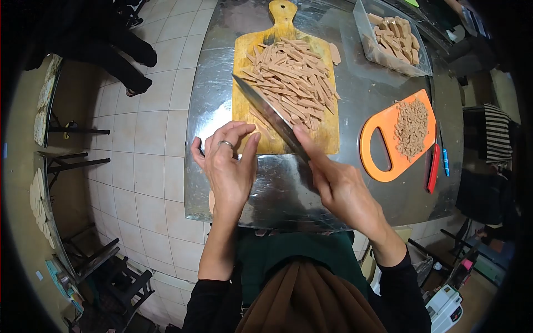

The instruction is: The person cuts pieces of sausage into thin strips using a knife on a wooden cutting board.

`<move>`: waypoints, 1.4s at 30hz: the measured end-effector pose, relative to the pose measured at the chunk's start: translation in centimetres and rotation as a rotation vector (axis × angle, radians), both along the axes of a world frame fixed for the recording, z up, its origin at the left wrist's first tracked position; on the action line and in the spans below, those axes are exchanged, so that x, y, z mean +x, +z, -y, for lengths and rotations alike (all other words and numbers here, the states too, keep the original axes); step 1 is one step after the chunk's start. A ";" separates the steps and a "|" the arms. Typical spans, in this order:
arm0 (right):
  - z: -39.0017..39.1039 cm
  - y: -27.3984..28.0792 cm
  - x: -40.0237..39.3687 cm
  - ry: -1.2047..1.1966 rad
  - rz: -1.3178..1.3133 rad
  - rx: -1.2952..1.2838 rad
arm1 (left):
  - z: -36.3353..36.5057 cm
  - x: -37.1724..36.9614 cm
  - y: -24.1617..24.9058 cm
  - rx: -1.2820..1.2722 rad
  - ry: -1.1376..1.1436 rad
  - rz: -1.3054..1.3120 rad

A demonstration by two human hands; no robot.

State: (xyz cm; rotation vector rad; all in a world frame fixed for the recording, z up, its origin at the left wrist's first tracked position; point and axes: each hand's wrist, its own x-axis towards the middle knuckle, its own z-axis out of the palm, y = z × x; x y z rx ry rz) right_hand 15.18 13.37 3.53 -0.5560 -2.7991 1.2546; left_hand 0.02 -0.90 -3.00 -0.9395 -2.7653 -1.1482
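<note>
My right hand (pixel 345 186) is closed round the handle of a kitchen knife (pixel 266 108), its index finger along the blade. The blade slants up and left over a yellow wooden cutting board (pixel 242 58). On the board lies a heap of thin pinkish-brown strips (pixel 294 77), probably processed meat. My left hand (pixel 229 158), with a ring on one finger, is at the board's lower left corner. Its fingers are bent and apart, with nothing visible held between them. A few loose strips (pixel 261 129) lie between its fingertips and the blade.
Right of the board, an orange cutting board (pixel 367 150) carries finely diced pieces (pixel 412 127). Beside it lie a red-handled knife (pixel 433 169) and a blue pen-like item (pixel 445 162). A clear plastic tub (pixel 383 58) of thicker pieces stands at the metal table's (pixel 216 105) far right. Another person's legs (pixel 125 55) show left.
</note>
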 end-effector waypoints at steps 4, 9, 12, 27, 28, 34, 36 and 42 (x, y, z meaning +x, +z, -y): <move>1.3 -0.9 1.2 -0.006 0.026 0.012 | -0.5 0.3 -0.6 -0.023 0.014 -0.063; 1.4 -0.7 1.3 -0.010 0.077 0.003 | -0.8 0.5 -0.8 -0.035 0.038 -0.096; 1.5 -0.9 1.2 -0.003 0.087 0.014 | -0.8 0.5 -0.8 -0.037 0.042 -0.087; 1.5 -0.3 1.0 0.030 0.155 -0.014 | -0.6 0.1 -1.2 0.003 0.014 -0.010; 1.5 -0.3 1.0 0.031 0.153 0.000 | -0.6 0.1 -1.1 -0.003 0.015 -0.016; 1.5 -0.8 0.7 0.030 0.129 0.030 | -0.5 0.2 -1.1 -0.021 0.006 -0.027; 1.6 -1.4 0.2 0.018 0.128 0.050 | -0.5 0.2 -1.1 -0.019 0.004 -0.025; 1.6 -3.1 -2.8 -0.015 -0.038 0.093 | -0.5 0.3 -1.2 0.023 0.009 0.000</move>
